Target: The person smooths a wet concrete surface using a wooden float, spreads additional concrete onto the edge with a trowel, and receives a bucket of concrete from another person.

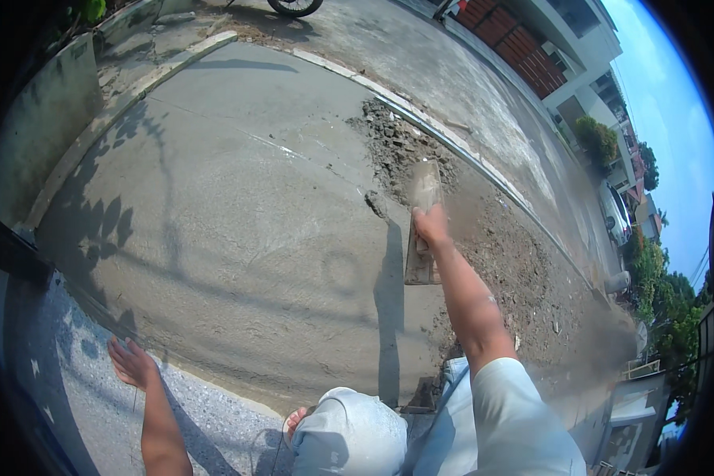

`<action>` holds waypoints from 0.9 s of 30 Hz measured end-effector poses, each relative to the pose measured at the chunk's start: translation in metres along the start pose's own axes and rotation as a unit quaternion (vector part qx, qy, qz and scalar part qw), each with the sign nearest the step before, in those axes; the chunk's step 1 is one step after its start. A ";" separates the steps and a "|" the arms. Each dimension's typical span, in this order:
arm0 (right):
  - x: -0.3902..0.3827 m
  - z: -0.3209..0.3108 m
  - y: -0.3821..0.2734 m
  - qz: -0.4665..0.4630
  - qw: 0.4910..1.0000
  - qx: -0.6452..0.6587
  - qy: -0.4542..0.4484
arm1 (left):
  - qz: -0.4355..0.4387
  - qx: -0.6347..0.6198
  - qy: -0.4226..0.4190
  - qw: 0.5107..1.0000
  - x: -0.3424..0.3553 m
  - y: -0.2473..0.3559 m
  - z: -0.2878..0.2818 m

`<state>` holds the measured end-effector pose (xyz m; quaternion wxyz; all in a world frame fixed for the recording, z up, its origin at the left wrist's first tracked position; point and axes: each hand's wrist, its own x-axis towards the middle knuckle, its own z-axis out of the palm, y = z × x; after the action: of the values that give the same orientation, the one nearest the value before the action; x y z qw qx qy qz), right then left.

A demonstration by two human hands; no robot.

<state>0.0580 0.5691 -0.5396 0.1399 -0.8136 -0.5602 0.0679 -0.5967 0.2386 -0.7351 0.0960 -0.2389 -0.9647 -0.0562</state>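
Note:
My right hand (431,228) is closed round the handle of a long rectangular hand float (426,184), smeared with grey cement. The float is over the right edge of the smoothed wet concrete (238,206), beside rough rubble. Whether its face touches the surface I cannot tell. My left hand (133,365) has its fingers stretched out at the edge of a speckled pale floor (95,381), beside the concrete. Nothing shows in it.
Broken rubble (508,262) and dirt lie right of the slab. A pale kerb strip (420,119) runs along its far side, with a road beyond. A low wall (44,135) borders the left. A motorbike wheel (295,6) and a parked car (616,213) stand farther off.

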 end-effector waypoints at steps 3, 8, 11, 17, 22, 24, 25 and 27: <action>0.015 0.026 0.046 0.006 1.000 0.008 0.020 | 0.004 0.010 0.006 1.000 0.000 0.004 -0.006; -0.011 0.058 0.089 0.161 0.930 0.321 -0.081 | -0.052 0.041 -0.040 0.997 0.011 0.007 -0.001; -0.025 0.069 0.084 0.180 0.876 0.427 -0.136 | -0.124 0.057 -0.089 0.987 0.047 -0.002 0.033; 0.018 0.106 0.051 0.175 0.925 0.313 -0.125 | -0.033 -0.018 0.091 0.995 0.116 -0.029 0.102; 0.063 0.164 0.023 0.167 0.931 0.311 -0.094 | -0.060 0.012 0.037 0.997 0.099 -0.017 0.082; 0.074 0.179 0.008 0.152 0.934 0.301 -0.122 | -0.087 0.032 -0.003 0.996 0.095 -0.006 0.068; 0.077 0.185 -0.001 0.170 0.937 0.284 -0.111 | -0.072 0.035 0.017 0.997 0.095 -0.001 0.062; 0.087 0.192 -0.018 0.172 0.922 0.334 -0.099 | -0.090 0.033 -0.005 0.995 0.095 0.007 0.056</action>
<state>0.0222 0.6849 -0.7131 0.3330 -0.7927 -0.3678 0.3543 -0.6848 0.2963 -0.7689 0.0939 -0.1476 -0.9841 -0.0320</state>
